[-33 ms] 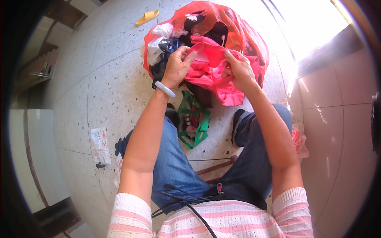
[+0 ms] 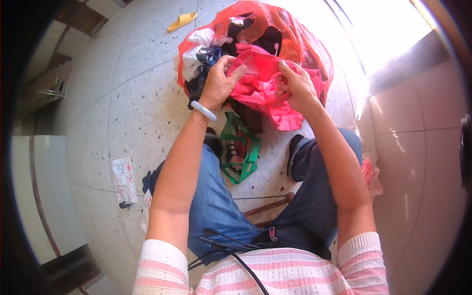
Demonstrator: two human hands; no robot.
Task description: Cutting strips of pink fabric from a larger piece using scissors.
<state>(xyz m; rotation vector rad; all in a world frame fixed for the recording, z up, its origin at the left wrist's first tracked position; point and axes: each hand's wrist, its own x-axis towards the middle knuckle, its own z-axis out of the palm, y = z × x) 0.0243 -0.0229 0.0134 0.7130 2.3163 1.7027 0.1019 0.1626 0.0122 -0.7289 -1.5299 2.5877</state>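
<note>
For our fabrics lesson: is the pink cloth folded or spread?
Partly spread: left hand and right hand hold the pink cloth between them, its lower part bunched.

One head-worn fisheye view, near and steeply downward over forearms (image 2: pixel 180 164) and floor (image 2: pixel 142 110).

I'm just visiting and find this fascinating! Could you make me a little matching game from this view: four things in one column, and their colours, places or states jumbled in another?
Things
1. Slipper
2. Cloth
3. Green bag
4. Bracelet

Colours, places, states
A. Between the shoes
B. Pale and ring-shaped
C. Yellow
D. Held by the left hand and right hand

Pairs: 1-C, 2-D, 3-A, 4-B
</note>
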